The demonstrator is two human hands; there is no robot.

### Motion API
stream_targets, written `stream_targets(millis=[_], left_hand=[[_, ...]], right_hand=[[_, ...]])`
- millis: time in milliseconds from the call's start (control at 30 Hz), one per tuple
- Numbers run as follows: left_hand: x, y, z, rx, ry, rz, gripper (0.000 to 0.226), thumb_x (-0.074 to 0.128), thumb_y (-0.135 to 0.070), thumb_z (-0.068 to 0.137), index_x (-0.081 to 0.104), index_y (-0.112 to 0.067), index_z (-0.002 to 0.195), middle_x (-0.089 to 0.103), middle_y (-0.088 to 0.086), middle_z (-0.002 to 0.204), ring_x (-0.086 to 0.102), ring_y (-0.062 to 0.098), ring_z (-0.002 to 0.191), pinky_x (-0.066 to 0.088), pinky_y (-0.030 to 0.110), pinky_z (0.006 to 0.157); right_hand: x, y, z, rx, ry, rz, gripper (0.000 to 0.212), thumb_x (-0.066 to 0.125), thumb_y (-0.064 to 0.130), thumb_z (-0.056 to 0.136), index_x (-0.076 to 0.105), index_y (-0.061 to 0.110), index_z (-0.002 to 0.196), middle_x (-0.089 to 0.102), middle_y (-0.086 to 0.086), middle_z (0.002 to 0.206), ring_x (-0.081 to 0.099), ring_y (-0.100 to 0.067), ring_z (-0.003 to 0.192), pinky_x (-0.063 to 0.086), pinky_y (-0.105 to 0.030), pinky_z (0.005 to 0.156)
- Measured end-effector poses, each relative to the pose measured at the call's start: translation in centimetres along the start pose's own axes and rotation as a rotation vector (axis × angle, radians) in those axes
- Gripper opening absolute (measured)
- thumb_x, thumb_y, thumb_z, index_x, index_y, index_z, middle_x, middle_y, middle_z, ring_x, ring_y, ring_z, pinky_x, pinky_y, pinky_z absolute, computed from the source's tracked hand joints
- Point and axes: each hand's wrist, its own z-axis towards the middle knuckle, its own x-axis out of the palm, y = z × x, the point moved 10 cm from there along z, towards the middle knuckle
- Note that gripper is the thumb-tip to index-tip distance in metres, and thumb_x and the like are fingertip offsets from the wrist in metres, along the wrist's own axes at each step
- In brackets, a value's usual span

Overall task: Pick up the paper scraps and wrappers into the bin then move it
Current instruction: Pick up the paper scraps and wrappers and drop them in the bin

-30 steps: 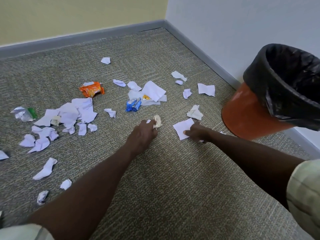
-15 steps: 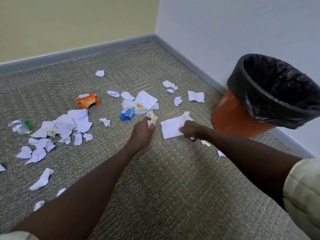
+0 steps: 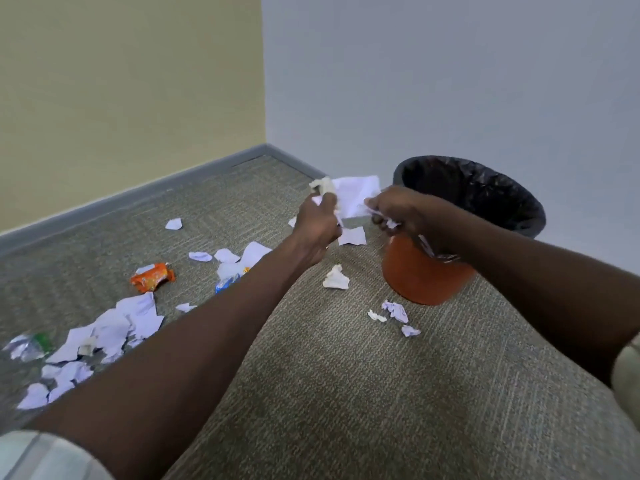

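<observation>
Both hands are raised off the carpet, just left of the bin. My left hand (image 3: pixel 320 223) is closed on a crumpled cream scrap (image 3: pixel 322 186). My right hand (image 3: pixel 394 211) grips a flat white paper sheet (image 3: pixel 356 195) and some small bits. The orange bin (image 3: pixel 422 278) with a black liner (image 3: pixel 485 192) stands upright by the wall, its mouth to the right of my hands. Several white paper scraps (image 3: pixel 114 327) lie on the carpet at left, with an orange wrapper (image 3: pixel 152 277) and a blue wrapper (image 3: pixel 227 283) partly hidden by my left forearm.
A crumpled white scrap (image 3: pixel 336 278) and a few small bits (image 3: pixel 394 311) lie near the bin's foot. A clear and green wrapper (image 3: pixel 29 344) is at far left. Grey baseboard (image 3: pixel 138 194) runs along the yellow and white walls meeting in a corner.
Both hands have lifted from the carpet with their scraps and moved up toward the bin's mouth. The view has tilted upward, showing more wall.
</observation>
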Motion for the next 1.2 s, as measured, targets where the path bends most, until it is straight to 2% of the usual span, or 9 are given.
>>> stream_targets(millis=[300, 400, 500, 567, 633, 733, 933, 1133, 1200], left_hand=[[13.9, -6.5, 2.0, 0.083, 0.179, 0.239, 0.027, 0.044, -0.027, 0.089, 0.055, -0.005, 0.1, 0.056, 0.008, 0.072, 0.05, 0.024, 0.058, 0.041, 0.028, 0.057], [18.1, -6.6, 1.7, 0.009, 0.26, 0.366, 0.016, 0.045, -0.022, 0.094, 0.051, -0.007, 0.097, 0.056, 0.011, 0.085, 0.051, 0.02, 0.059, 0.046, 0.021, 0.054], [20.8, -5.7, 1.2, -0.05, 0.357, 0.306, 0.01, 0.044, -0.016, 0.1, 0.05, -0.009, 0.095, 0.051, 0.003, 0.077, 0.048, 0.012, 0.059, 0.044, 0.015, 0.045], [22.3, -5.1, 0.7, -0.176, 0.383, 0.283, 0.014, 0.045, -0.024, 0.101, 0.052, -0.012, 0.1, 0.059, 0.004, 0.094, 0.057, 0.016, 0.079, 0.055, 0.022, 0.071], [23.4, -4.5, 0.4, -0.271, 0.42, 0.16, 0.028, 0.042, -0.031, 0.103, 0.049, -0.014, 0.124, 0.051, 0.007, 0.133, 0.049, 0.028, 0.123, 0.044, 0.047, 0.105], [23.1, -4.6, 1.1, -0.243, 0.357, -0.018, 0.055, 0.04, -0.032, 0.104, 0.022, -0.01, 0.151, 0.013, 0.011, 0.161, 0.015, 0.036, 0.147, 0.025, 0.063, 0.112], [20.1, -4.5, 0.7, -0.218, 0.331, -0.17, 0.057, 0.04, -0.03, 0.104, 0.019, -0.009, 0.152, 0.01, 0.014, 0.162, 0.014, 0.037, 0.147, 0.035, 0.059, 0.109], [13.3, -2.2, 0.7, -0.218, 0.225, -0.133, 0.013, 0.045, -0.019, 0.102, 0.053, -0.009, 0.103, 0.054, 0.02, 0.112, 0.058, 0.032, 0.109, 0.052, 0.044, 0.097], [10.5, -0.8, 0.9, -0.199, 0.151, -0.042, 0.023, 0.045, -0.025, 0.102, 0.05, -0.011, 0.12, 0.052, 0.017, 0.11, 0.06, 0.029, 0.1, 0.055, 0.041, 0.094]], right_hand=[[-15.1, -2.4, -3.0, 0.004, -0.295, 0.346, 0.021, 0.043, 0.01, 0.098, 0.048, 0.013, 0.078, 0.037, -0.004, 0.065, 0.031, -0.01, 0.043, 0.024, -0.014, 0.037], [-17.6, -4.5, -3.6, 0.113, -0.343, 0.456, 0.018, 0.048, 0.012, 0.097, 0.049, 0.015, 0.079, 0.045, -0.004, 0.078, 0.04, -0.012, 0.057, 0.038, -0.021, 0.046], [-17.8, -5.8, -3.7, 0.204, -0.288, 0.651, 0.014, 0.053, 0.017, 0.097, 0.05, 0.006, 0.105, 0.052, -0.009, 0.095, 0.051, -0.019, 0.076, 0.054, -0.032, 0.061], [-17.5, -6.0, -3.7, 0.22, -0.24, 0.738, 0.024, 0.054, 0.021, 0.096, 0.052, 0.001, 0.108, 0.053, -0.014, 0.106, 0.055, -0.027, 0.092, 0.059, -0.042, 0.074], [-17.5, -5.6, -4.0, 0.201, -0.243, 0.767, 0.023, 0.049, 0.023, 0.097, 0.054, 0.001, 0.103, 0.052, -0.019, 0.106, 0.051, -0.035, 0.099, 0.052, -0.05, 0.093], [-18.0, -4.9, -4.4, 0.122, -0.321, 0.816, 0.021, 0.045, 0.021, 0.098, 0.052, 0.005, 0.109, 0.048, -0.018, 0.108, 0.045, -0.041, 0.102, 0.044, -0.06, 0.099], [-17.3, -3.8, -5.5, 0.065, -0.389, 0.795, 0.02, 0.042, 0.011, 0.099, 0.047, 0.011, 0.079, 0.043, -0.009, 0.082, 0.047, -0.027, 0.088, 0.043, -0.053, 0.101], [-17.5, -1.7, -5.8, -0.135, -0.566, 0.733, 0.025, 0.049, 0.007, 0.094, 0.052, 0.002, 0.118, 0.058, -0.019, 0.103, 0.065, -0.026, 0.086, 0.06, -0.035, 0.073], [-17.0, -0.2, -6.6, -0.236, -0.62, 0.633, 0.02, 0.048, 0.007, 0.092, 0.054, 0.001, 0.11, 0.068, -0.021, 0.093, 0.063, -0.022, 0.065, 0.059, -0.031, 0.067]])
